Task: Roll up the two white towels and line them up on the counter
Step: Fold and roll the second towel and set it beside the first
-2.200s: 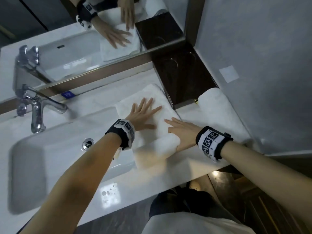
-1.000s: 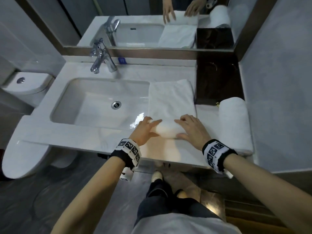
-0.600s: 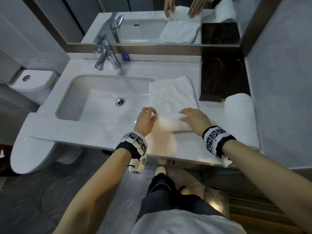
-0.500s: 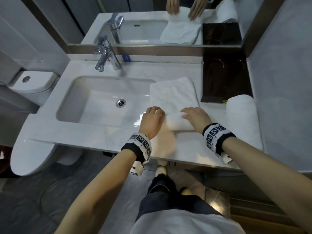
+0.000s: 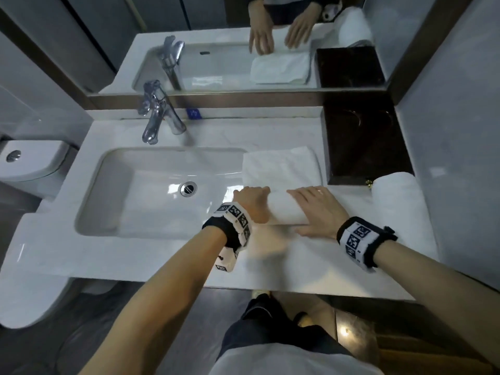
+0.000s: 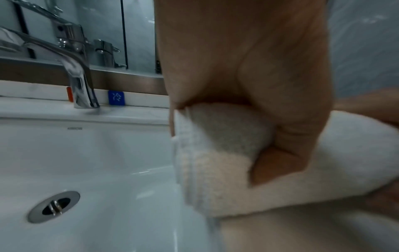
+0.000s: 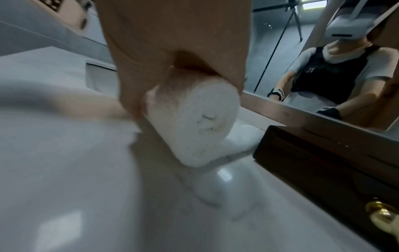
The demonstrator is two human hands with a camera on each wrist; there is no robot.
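I am standing at the white marble counter (image 5: 151, 255), and everything here I am placing relative to its white rectangular sink basin (image 5: 108, 190). Just right of the basin, the half-rolled white terry towel (image 5: 281, 171) is lying flat, its unrolled part stretching away from me toward the mirror (image 5: 243, 63). The rolled part at my end is lying with its long axis running left to right, parallel to the counter's front edge, one end pointing at the basin and slightly overhanging its rim, the other pointing at the dark wooden box (image 5: 362, 147) farther right. In the right wrist view that open end is showing a tight spiral.

Well right of the basin, past the box's front corner, the finished white rolled towel (image 5: 397, 204) is lying with its long axis pointing front to back, crosswise to the roll I am working on.

Behind the basin the chrome tap (image 5: 159, 117) is pointing its spout toward the bowl, with a small blue tag (image 5: 193, 113) just beside it on the ledge. The round chrome drain (image 5: 187, 188) is sitting in the basin floor.

My left hand (image 5: 253, 204) is curling over the roll's basin-side end, thumb tucked under and fingers wrapped over the top. My right hand (image 5: 316, 209) is lying over the roll's other half, fingers bent across the top and thumb behind it on the near side, gripping it.
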